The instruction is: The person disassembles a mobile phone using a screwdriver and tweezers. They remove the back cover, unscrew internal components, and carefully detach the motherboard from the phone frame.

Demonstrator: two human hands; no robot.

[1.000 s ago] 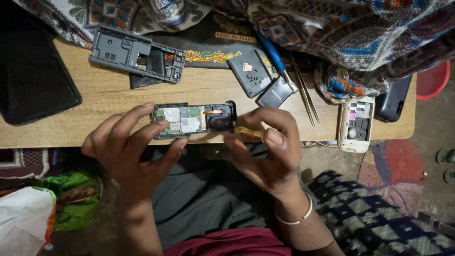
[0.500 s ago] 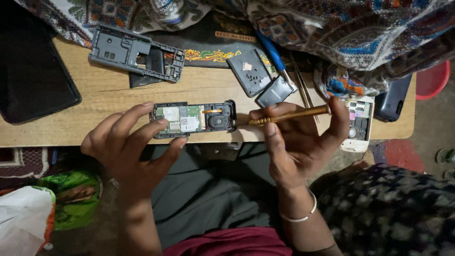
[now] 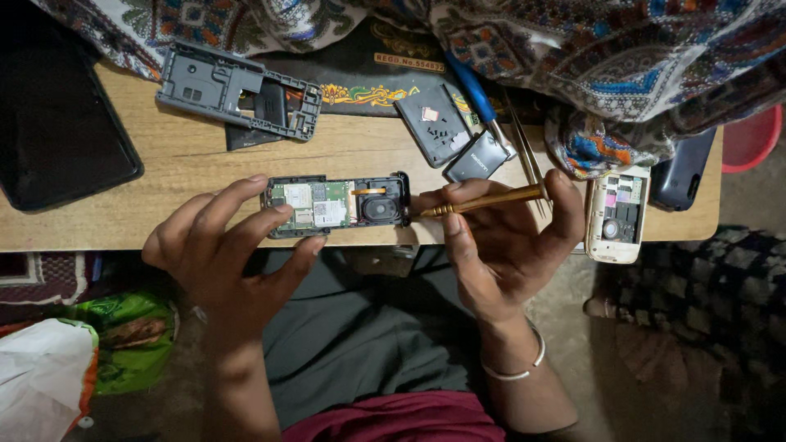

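Phone (image 3: 336,205): opened handset, back cover off, lying flat and lengthwise at the desk's near edge. Green circuit board exposed on its left part, a round black speaker in a dark frame on its right, with a short orange strip above.

Screwdriver (image 3: 483,201): slim, brass-coloured shaft, nearly level, slightly raised toward the right. Tip touches the phone's right end.
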